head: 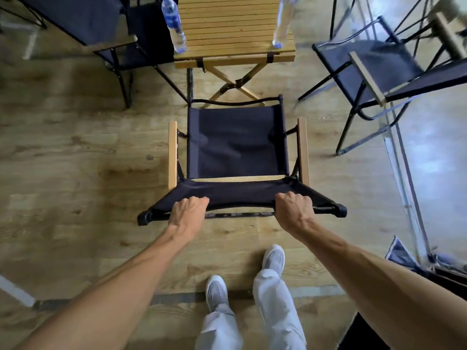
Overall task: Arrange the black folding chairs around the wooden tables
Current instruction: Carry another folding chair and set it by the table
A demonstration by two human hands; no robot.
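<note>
A black folding chair [235, 145] with wooden armrests stands open in front of me, its seat facing the slatted wooden table [235, 31]. My left hand [188, 210] grips the top bar of the chair's backrest on the left. On the right side of the same bar my right hand [294, 208] grips it too. The chair's front edge sits just short of the table's crossed legs.
Another black chair [374, 69] stands at the right of the table, and one more [106, 29] at the left. Two water bottles [174, 24] [283, 21] stand on the table. A glass partition [409, 188] runs along the right. My feet [242, 274] are behind the chair.
</note>
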